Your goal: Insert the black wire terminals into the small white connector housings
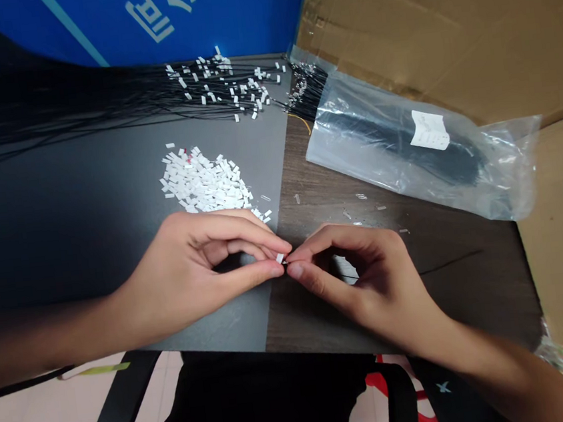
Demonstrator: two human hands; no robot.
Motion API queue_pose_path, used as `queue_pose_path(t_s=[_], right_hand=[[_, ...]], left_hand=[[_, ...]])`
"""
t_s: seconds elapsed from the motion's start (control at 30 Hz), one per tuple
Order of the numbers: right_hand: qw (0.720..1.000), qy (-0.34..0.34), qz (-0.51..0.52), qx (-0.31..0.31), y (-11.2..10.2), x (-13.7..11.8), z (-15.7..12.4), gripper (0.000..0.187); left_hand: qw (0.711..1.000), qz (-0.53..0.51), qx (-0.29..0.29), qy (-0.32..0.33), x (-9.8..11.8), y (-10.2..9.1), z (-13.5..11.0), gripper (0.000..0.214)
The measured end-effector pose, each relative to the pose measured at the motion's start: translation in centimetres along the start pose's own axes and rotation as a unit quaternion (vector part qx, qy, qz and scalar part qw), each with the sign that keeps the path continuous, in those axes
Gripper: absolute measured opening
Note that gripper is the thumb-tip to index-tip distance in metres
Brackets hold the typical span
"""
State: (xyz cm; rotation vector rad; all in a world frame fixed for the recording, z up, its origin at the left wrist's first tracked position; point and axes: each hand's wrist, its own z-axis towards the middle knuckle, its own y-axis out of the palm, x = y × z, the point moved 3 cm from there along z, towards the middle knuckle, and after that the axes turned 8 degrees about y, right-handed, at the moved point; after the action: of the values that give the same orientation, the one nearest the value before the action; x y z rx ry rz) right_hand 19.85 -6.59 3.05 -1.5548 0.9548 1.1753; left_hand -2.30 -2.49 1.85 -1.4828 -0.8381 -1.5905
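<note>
A tiny white connector housing (280, 258) sits pinched between the left thumb and forefinger, just above the grey mat's right edge, its end meeting the tip of a thin black wire (287, 261) held in the right thumb and forefinger. Both pinches are tight, and the fingertips of the two hands nearly touch around the housing. The other fingers of the left hand (187, 268) curl loosely inward, as do those of the right hand (364, 283), and the wire's length appears to pass through the right hand and trail across the dark wood-grain table (472, 298). Just beyond the left hand, a heap of loose white housings (203, 182) lies on the grey mat (86, 218). Farther up, a fan of black wires (148, 94) stretches across the mat, many ending in white housings (220, 83). To the right, a clear plastic bag (396, 152) with a white paper label (428, 130) holds a black wire bundle, with metal-tipped wire ends (303, 84) at its mouth. Flattened cardboard (444, 33) and a blue printed panel (141, 24) border the table.
</note>
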Motion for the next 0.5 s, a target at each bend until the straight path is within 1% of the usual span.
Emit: queue_pose_path(t_s=[0.23, 0.3, 0.37, 0.43, 0.5], right_hand=[[1.0, -0.002, -0.006, 0.006, -0.01, -0.02, -0.02, 0.009], [1.0, -0.006, -0.009, 0.003, 0.02, -0.01, -0.01, 0.009], [1.0, -0.007, -0.013, 0.004, 0.01, -0.01, 0.0, 0.008], [1.0, -0.006, -0.017, 0.007, -0.01, -0.03, 0.01, 0.008], [1.0, -0.002, -0.021, 0.009, -0.02, -0.06, 0.02, 0.009]], left_hand=[[0.998, -0.023, 0.003, -0.053, -0.34, -0.09, 0.01, 0.012], [0.999, -0.022, -0.007, -0.046, -0.27, -0.11, 0.1, 0.011], [0.999, -0.024, -0.015, -0.021, -0.17, -0.17, 0.2, 0.012], [1.0, -0.018, -0.022, 0.002, -0.1, -0.24, 0.25, 0.015], [1.0, -0.01, -0.024, 0.007, -0.1, -0.3, 0.25, 0.018]])
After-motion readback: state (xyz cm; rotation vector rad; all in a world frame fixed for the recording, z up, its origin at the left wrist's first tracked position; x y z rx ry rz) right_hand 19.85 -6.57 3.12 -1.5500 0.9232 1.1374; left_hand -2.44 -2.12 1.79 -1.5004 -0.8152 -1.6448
